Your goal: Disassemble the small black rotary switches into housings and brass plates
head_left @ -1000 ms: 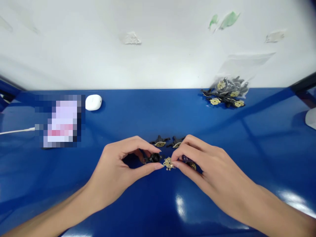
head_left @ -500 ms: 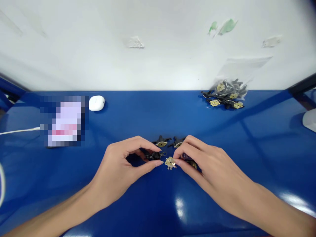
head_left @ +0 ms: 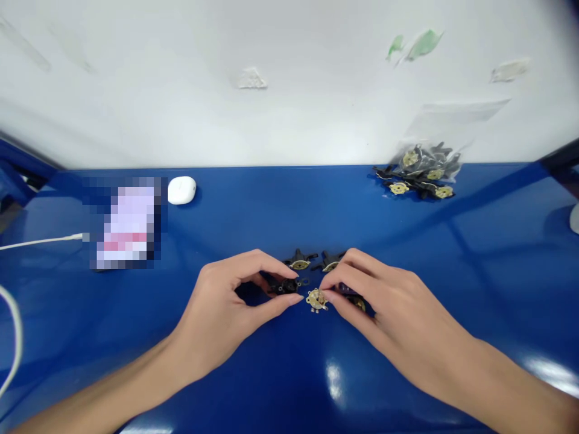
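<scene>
Between the thumb and fingers of my left hand (head_left: 239, 301) is a small black plastic part (head_left: 289, 286) with little metal eyelets. My right hand (head_left: 380, 301) pinches a round brass-coloured metal plate (head_left: 316, 299) by its right edge; the plate has a centre hole and small tabs round its rim. The two pieces are close together but apart. Just behind the fingers lie two black parts with brass-coloured plates, one at the left (head_left: 300, 260) and one at the right (head_left: 332, 261), the latter partly covered by my right hand. Another brass-and-black piece (head_left: 357, 302) shows under my right fingers, mostly hidden.
A clear plastic bag (head_left: 446, 158) and a pile of similar black-and-brass parts (head_left: 398, 188) sit at the back right by the white wall. On the left are a blurred-out phone (head_left: 129, 223), a white earbud case (head_left: 181, 190) and a white cable (head_left: 45, 244). The tabletop (head_left: 253, 205) is blue.
The whole view has shifted slightly, so things appear a little further right. Both hands keep the same grips, and the plate and black part stay side by side.
</scene>
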